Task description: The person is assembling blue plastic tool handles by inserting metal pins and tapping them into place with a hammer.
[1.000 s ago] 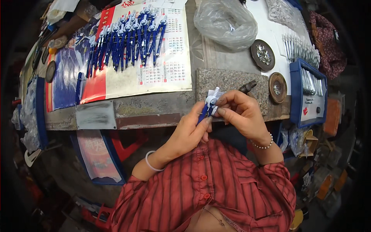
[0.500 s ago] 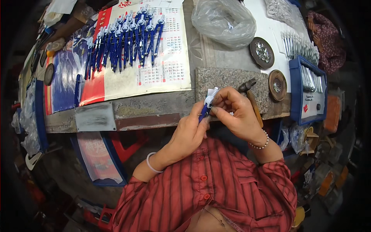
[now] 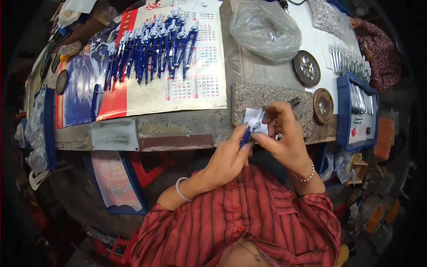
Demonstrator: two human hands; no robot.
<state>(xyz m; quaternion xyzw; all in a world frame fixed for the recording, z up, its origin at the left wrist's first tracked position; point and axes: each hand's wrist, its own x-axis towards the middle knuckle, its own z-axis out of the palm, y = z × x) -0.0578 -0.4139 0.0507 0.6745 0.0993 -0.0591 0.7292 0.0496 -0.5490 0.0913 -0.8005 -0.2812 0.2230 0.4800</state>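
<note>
My left hand (image 3: 230,156) grips the blue legs of a drawing compass (image 3: 245,135) just in front of the bench edge. My right hand (image 3: 284,138) pinches the compass's white and silver head (image 3: 255,122) from the right. Both hands meet over the near edge of a grey stone slab (image 3: 271,99). A dark tool handle (image 3: 294,103) lies on the slab behind my right hand. A row of several finished blue compasses (image 3: 151,46) lies on a paper sheet (image 3: 195,84) at the back left.
A clear plastic bag (image 3: 266,30) sits at the back. Two round metal dishes (image 3: 307,68) (image 3: 323,105) hold small parts. A blue tray (image 3: 358,111) with metal pieces stands at the right. Another person's sleeve (image 3: 381,58) shows at the far right.
My hands have shifted slightly right and down along the slab edge while still working the same compass. The head has turned a little between my right fingers.
</note>
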